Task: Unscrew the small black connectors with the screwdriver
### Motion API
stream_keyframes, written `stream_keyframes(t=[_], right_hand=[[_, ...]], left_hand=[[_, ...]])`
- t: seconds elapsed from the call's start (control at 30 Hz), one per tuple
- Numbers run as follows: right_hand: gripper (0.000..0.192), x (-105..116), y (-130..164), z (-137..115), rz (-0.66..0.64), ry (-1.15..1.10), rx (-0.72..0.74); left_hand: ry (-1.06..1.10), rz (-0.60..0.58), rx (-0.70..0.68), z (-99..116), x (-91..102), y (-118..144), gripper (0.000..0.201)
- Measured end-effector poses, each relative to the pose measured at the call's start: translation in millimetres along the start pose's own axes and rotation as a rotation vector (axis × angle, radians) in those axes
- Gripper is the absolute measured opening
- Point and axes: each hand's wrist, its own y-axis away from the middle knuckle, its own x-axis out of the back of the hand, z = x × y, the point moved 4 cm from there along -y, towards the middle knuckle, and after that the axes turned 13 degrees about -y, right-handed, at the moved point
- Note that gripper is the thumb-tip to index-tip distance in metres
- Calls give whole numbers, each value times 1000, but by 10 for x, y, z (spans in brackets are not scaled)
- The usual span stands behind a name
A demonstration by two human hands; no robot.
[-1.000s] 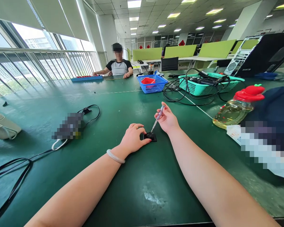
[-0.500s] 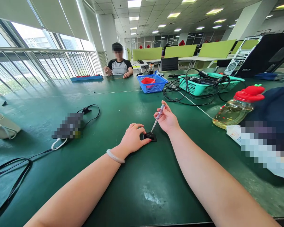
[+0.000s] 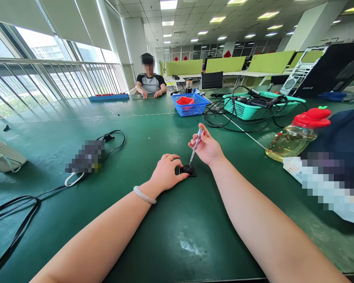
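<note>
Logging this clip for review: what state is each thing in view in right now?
Left hand: pressed flat on small black square part, steadying it.
Right hand: gripping clear-handled screwdriver, tilted, tip on the part.
Red-capped clear bottle: capped, lying tilted.
Blue plastic basket: upright, holding a red tray.

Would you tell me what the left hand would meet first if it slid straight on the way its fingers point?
The left hand points right, along the table. It already touches the small black part, so that comes first. Just past it is the right hand holding the screwdriver; depth is uncertain.
</note>
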Motion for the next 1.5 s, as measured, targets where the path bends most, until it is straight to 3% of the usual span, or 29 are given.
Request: stream_keyframes(t=[0.23, 0.33, 0.47, 0.67, 0.87, 1.23, 1.5], right_hand=[[30, -450, 46, 215, -275, 142, -164], [31, -494, 44, 258, -300, 174, -166], [30, -367, 4, 192, -174, 130, -90], [28, 42, -47, 117, 126, 40, -1], [28, 374, -39, 116, 383, 161, -1], [42, 390, -57, 190, 379, 301, 1], [29, 412, -40, 160, 407, 232, 9]], left_hand=[[-26, -6, 9, 6, -3, -5, 26], [-28, -9, 10, 9, 0, -5, 27], [-30, -2, 1, 11, 0, 1, 27], [-3, 3, -1, 9, 2, 10, 25], [15, -10, 5, -2, -8, 7, 26], [5, -16, 11, -1, -16, 2, 26], [1, -16, 14, -4, -12, -2, 26]])
